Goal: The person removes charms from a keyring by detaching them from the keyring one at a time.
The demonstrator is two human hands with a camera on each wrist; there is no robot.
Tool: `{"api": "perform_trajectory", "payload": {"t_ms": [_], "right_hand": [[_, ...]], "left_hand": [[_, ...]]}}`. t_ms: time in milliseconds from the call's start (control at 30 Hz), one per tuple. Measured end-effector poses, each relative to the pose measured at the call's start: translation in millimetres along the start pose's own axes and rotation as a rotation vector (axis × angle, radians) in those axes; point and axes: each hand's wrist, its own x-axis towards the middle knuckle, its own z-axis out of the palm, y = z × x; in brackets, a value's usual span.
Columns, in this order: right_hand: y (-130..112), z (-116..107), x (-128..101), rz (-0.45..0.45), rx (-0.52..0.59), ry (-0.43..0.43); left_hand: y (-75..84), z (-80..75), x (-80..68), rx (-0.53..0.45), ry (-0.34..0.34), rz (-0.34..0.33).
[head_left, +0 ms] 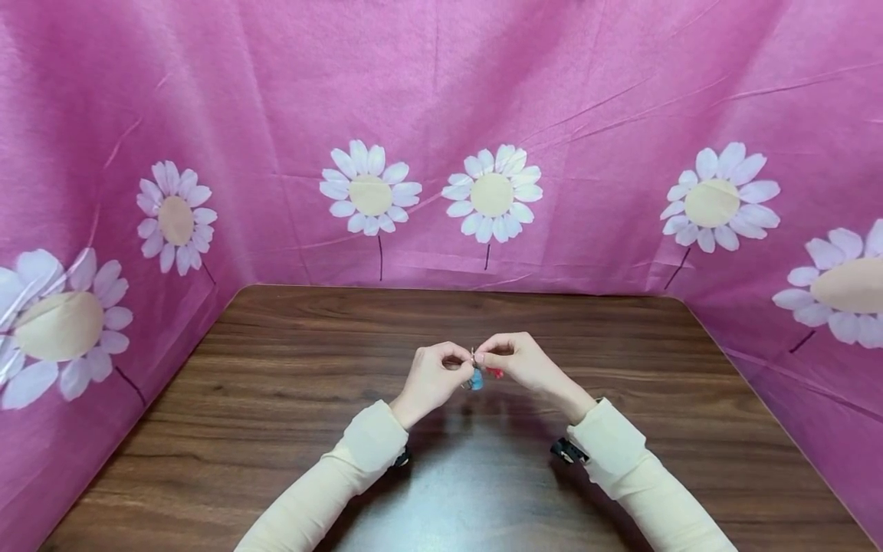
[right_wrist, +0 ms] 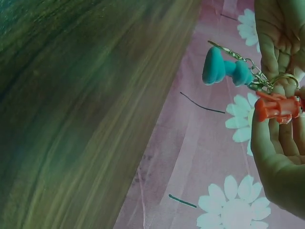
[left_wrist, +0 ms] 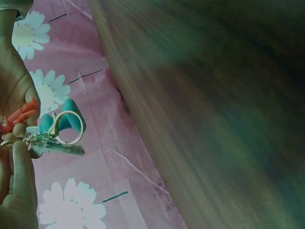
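Both hands meet above the table, pinching a bunch of keychain pieces between thumbs and fingertips. My left hand (head_left: pixel 429 381) is at the ring and chain, with a teal-blue rubbery charm (right_wrist: pixel 214 67) hanging beside it. From the other side my right hand (head_left: pixel 530 366) pinches the split ring (right_wrist: pixel 286 75), close to a small red figure (right_wrist: pixel 276 109). A gold-coloured clasp ring (left_wrist: pixel 70 144) dangles from a short chain in the left wrist view. Next to it is a flat metal piece like a key (left_wrist: pixel 71 149). Fingers partly hide the exact pinch point.
A dark wood-grain table (head_left: pixel 310 330) lies under the hands. Pink cloth (head_left: pixel 414 77) with white daisies surrounds its back and sides. Dark wrist straps (head_left: pixel 569 451) show beneath the cream sleeves (head_left: pixel 372 445).
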Motion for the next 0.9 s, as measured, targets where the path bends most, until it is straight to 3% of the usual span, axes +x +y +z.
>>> {"api": "perform_trajectory", "payload": {"t_ms": [200,500,733,900], "right_hand": [[1,2,1,-0.017,-0.035,0.035],[4,10,0,-0.010,-0.035,0.105],[-9,16,-6,-0.060,-0.074,0.165],[-2,18,-4,-0.114,-0.115,0.197]], "left_hand": [[0.3,0.7,0.9,0.020,0.022,0.002],[2.2,0.7,-1.7,-0.064,0.034,-0.115],[3.2,4.0,0.9,-0.079,0.083,-0.189],[3.2,3.3,1.6,-0.075,0.082,-0.217]]}}
